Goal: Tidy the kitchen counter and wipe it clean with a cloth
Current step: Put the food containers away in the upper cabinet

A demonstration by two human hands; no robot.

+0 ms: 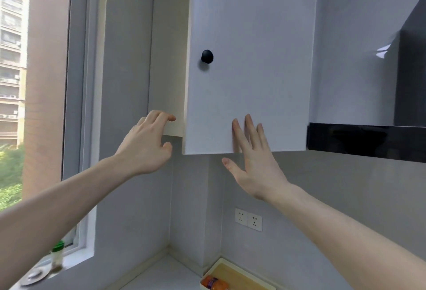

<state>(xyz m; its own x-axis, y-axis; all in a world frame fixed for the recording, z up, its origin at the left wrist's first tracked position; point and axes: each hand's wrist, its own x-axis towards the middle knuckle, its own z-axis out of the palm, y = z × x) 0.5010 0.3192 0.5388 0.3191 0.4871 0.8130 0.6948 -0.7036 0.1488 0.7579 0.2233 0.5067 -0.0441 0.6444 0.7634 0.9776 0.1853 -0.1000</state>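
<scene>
A small clear jar with a green cap (57, 258) is standing on the pale windowsill at far left. The left hand (147, 144) is reaching to the cabinet's open corner, fingers (161, 116) curling over the bottom edge of its smooth cream side panel (168, 59). The right hand (255, 165) is lying flat, fingers straight and spread, against the matte white door (251, 70) below its round black knob (207, 56). A cream rectangular tray (230, 271) is sitting on the grey worktop (166, 273) below. I cannot see a cloth.
</scene>
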